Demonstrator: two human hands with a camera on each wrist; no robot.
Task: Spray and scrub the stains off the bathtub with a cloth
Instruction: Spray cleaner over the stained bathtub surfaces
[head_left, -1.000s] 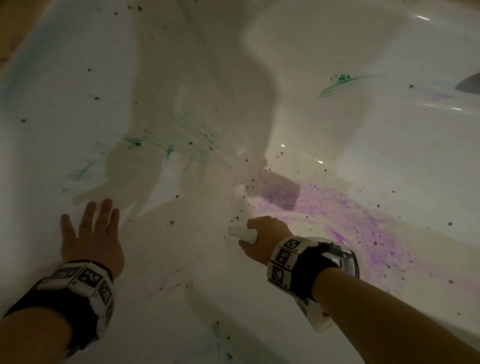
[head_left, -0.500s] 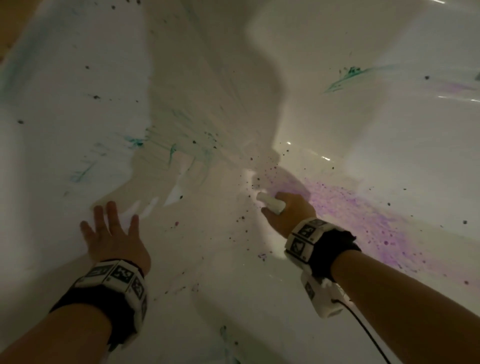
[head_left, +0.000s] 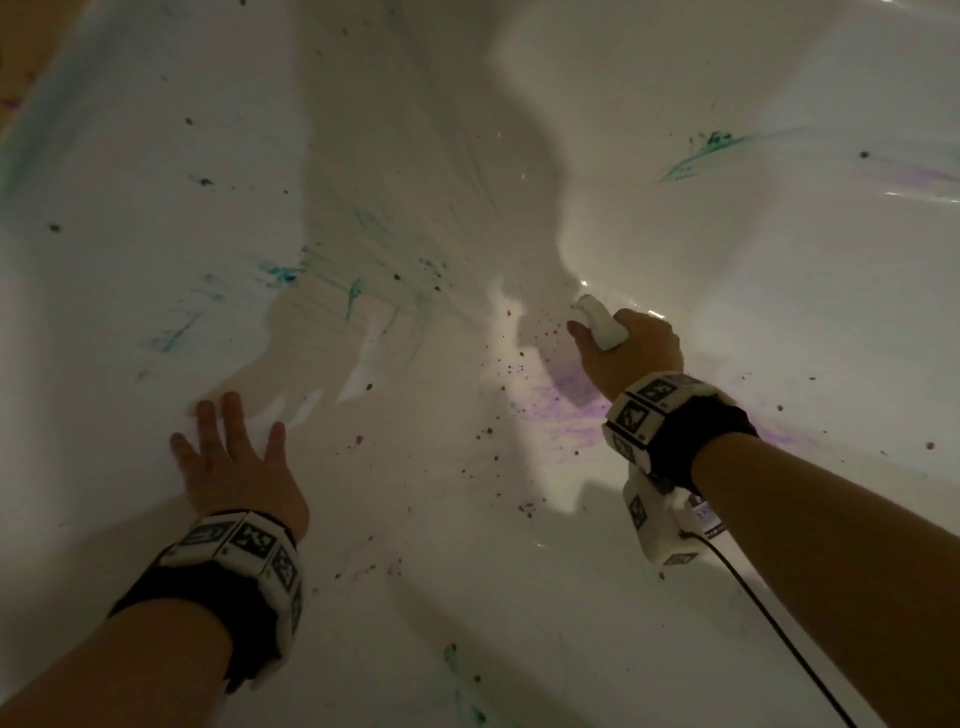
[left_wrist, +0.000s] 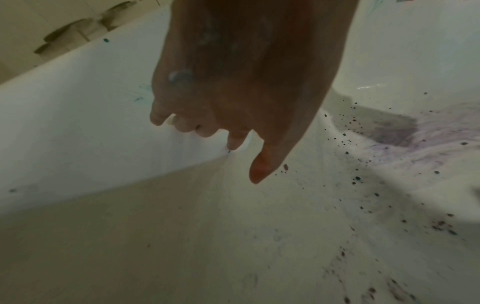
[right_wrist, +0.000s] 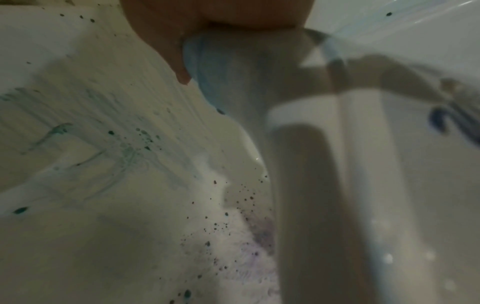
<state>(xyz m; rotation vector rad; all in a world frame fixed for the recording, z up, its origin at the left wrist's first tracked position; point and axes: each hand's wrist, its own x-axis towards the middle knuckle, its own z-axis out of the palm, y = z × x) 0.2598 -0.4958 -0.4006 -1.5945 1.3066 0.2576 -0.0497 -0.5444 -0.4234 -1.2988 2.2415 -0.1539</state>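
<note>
The white bathtub (head_left: 130, 270) carries teal smears (head_left: 353, 296) on its left wall and a purple stain (head_left: 556, 410) with dark specks on its floor. My right hand (head_left: 623, 348) grips a white spray bottle (head_left: 602, 322), nozzle pointing up-left toward the teal smears. In the right wrist view the bottle (right_wrist: 298, 144) fills the right half, blurred, with a finger on its trigger. My left hand (head_left: 234, 457) is spread flat against the tub's left wall, holding nothing. The left wrist view shows that hand (left_wrist: 233, 92) with fingers extended onto the wall. No cloth is in view.
Another teal streak (head_left: 701, 150) marks the far right wall, with a faint purple smear (head_left: 930, 174) beside it. A black cable (head_left: 779, 623) trails from my right wrist device. Dark specks (left_wrist: 389, 205) scatter over the tub floor between my hands.
My right hand has carried the spray bottle up and forward, away from the purple stain toward the teal smears. My left hand slid a little to the right along the wall.
</note>
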